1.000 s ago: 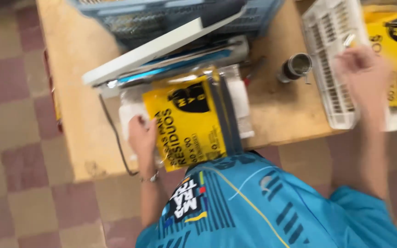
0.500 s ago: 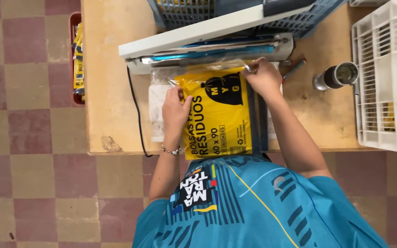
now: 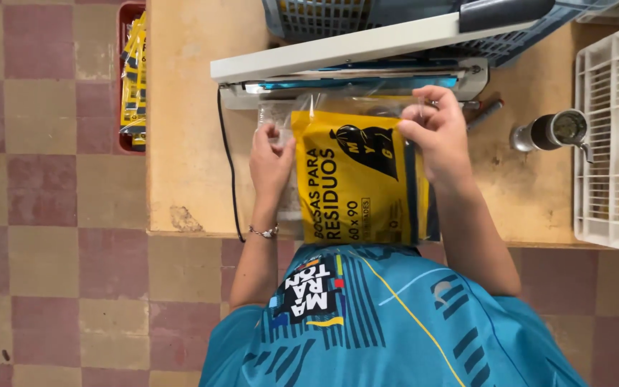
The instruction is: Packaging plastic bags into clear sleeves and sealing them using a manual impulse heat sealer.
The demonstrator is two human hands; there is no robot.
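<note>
Both hands pinch the clear top edge of the yellow bag pack (image 3: 356,179) flat on the tabletop (image 3: 180,143), left hand (image 3: 270,161) at its left corner, right hand (image 3: 435,132) at its right, just near the white heat sealer (image 3: 338,54).

The packet (image 3: 356,179) is yellow with black print and a dark strip along its three o'clock edge, in clear film. The sealer (image 3: 352,54) at twelve o'clock is white with a blue strip, the table (image 3: 180,143) tan, the crate (image 3: 610,143) at three o'clock white. At nine o'clock the floor (image 3: 44,179) is checked maroon and beige; the shirt (image 3: 388,322) at six o'clock is teal with dark stripes.
</note>
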